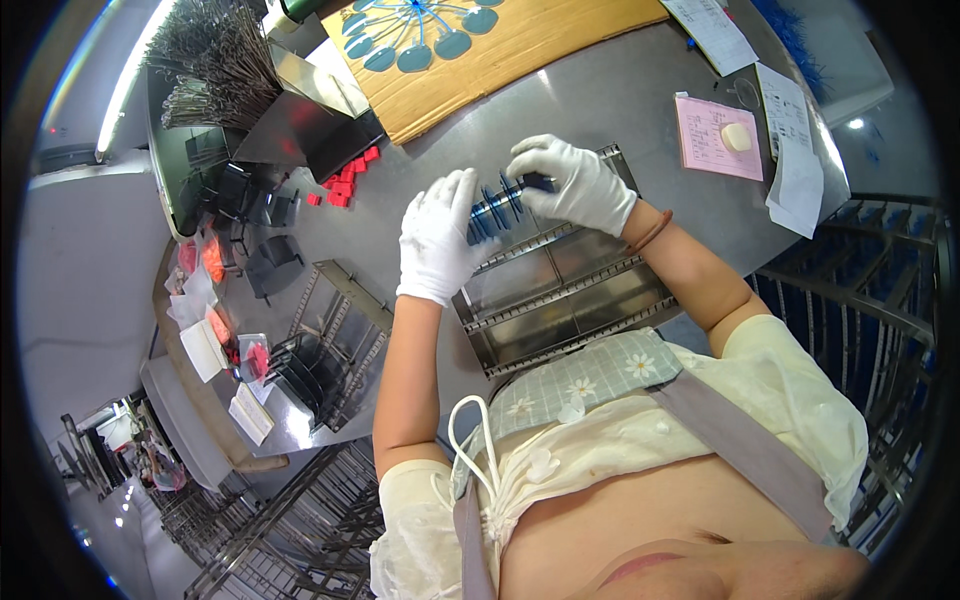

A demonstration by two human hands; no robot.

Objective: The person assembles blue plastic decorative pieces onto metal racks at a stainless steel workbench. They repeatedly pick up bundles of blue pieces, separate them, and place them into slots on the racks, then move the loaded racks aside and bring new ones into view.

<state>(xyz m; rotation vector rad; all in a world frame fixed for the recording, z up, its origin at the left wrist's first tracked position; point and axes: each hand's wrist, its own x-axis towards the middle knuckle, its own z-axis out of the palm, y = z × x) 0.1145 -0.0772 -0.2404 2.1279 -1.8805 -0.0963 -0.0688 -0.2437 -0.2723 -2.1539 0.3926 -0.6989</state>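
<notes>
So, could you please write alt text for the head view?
White-gloved left hand and white-gloved right hand with thin blue pieces between them, at a slotted silver metal rack on a grey metal table. Small red blocks lie to the left.

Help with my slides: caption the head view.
Gloved left hand and right hand flank thin blue pieces at a metal rack.
</notes>
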